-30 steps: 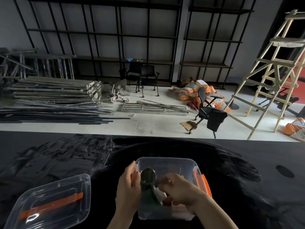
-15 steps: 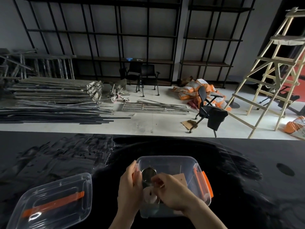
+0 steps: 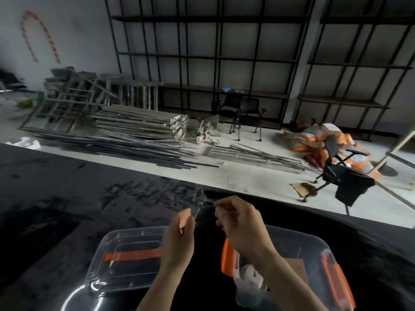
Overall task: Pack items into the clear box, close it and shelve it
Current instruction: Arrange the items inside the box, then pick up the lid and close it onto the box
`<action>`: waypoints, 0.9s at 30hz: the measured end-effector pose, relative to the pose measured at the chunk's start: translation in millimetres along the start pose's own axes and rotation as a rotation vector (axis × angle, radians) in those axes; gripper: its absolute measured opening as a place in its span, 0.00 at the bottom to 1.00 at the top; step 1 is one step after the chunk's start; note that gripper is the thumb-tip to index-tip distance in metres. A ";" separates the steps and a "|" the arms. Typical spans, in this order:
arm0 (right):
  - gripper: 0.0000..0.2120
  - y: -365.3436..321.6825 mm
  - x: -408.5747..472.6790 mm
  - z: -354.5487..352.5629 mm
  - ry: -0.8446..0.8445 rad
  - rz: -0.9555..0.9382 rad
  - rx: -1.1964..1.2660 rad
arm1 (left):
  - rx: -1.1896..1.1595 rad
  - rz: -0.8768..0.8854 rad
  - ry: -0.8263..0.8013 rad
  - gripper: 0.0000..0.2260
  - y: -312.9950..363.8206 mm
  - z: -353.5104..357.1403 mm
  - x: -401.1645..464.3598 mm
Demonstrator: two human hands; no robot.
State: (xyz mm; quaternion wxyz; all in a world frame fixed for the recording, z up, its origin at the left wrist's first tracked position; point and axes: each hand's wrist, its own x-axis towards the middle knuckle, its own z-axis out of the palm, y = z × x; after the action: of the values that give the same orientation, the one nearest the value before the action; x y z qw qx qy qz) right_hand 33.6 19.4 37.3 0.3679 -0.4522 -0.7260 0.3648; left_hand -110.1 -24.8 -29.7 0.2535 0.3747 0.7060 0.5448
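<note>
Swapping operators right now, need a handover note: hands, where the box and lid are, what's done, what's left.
Left hand: raised over the lid, fingers loosely curled, nothing visibly held.
Right hand: raised above the box's left end, fingers pinched; too blurred to tell whether it holds anything.
Clear box: open on the black table, orange latches on both ends, with a white item and a brown flat piece inside.
Lid: lies on the table left of the box, apart from it.
Done: some items packed.
Left: any remaining packing, fit the lid, latch it, shelve the box.

Two bare forearms, left hand [image 3: 177,243] and right hand [image 3: 243,230] ungloved, sleeveless.
</note>
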 end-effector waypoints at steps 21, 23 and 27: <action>0.17 37.3 25.6 172.3 -0.260 0.532 -0.249 | 0.502 -0.468 0.227 0.16 -103.9 -178.7 33.1; 0.14 25.4 34.3 151.5 -0.164 0.474 -0.233 | 0.501 -0.384 0.274 0.10 -81.2 -176.7 40.4; 0.10 9.6 54.6 82.8 0.112 0.398 -0.044 | 0.433 -0.188 0.319 0.15 -23.2 -157.3 59.0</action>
State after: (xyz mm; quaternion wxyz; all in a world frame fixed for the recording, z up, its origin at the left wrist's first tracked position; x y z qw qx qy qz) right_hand -51.8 56.7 1.9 0.3187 -0.6141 -0.6085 0.3886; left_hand -271.4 -71.4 -5.3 0.1027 0.2628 0.8685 0.4075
